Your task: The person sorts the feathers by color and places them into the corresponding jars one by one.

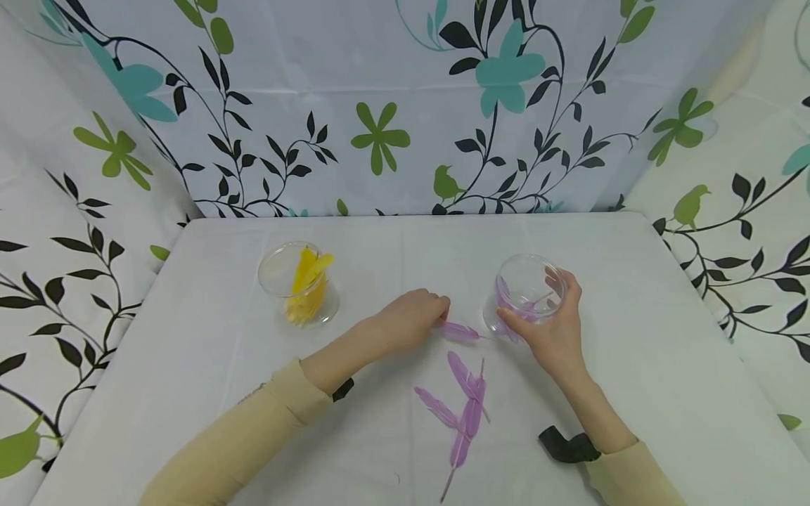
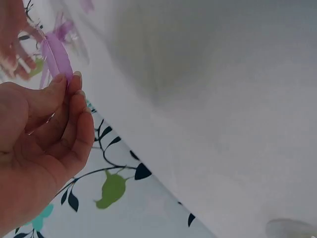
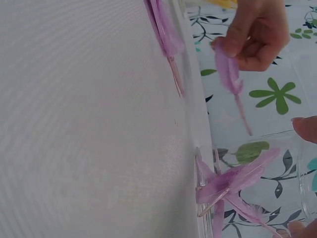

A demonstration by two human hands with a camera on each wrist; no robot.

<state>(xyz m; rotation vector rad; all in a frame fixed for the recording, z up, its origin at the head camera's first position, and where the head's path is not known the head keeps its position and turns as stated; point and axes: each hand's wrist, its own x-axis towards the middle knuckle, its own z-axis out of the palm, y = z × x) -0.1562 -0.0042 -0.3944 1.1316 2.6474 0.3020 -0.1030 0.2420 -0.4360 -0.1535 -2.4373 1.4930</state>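
My left hand (image 1: 411, 318) pinches a purple feather (image 1: 460, 331) between thumb and fingertips, just left of a clear cup (image 1: 530, 256). In the right wrist view, this feather's bare quill points down towards the cup. My right hand (image 1: 560, 334) grips the cup from its right side, thumb at the front and fingers around the far side. Inside the cup lie several purple feathers (image 3: 233, 183), crossing each other near its bottom. Nearer to me, several loose purple feathers (image 1: 471, 414) lie partly overlapping on the white table.
Another clear cup (image 1: 294, 243), holding yellow feathers (image 1: 306, 284), stands at the back left of the table (image 1: 221, 393). Behind and beside the table hangs a cloth (image 1: 285, 70) printed with leaves and flowers. Both forearms wear beige sleeves (image 1: 253, 429).
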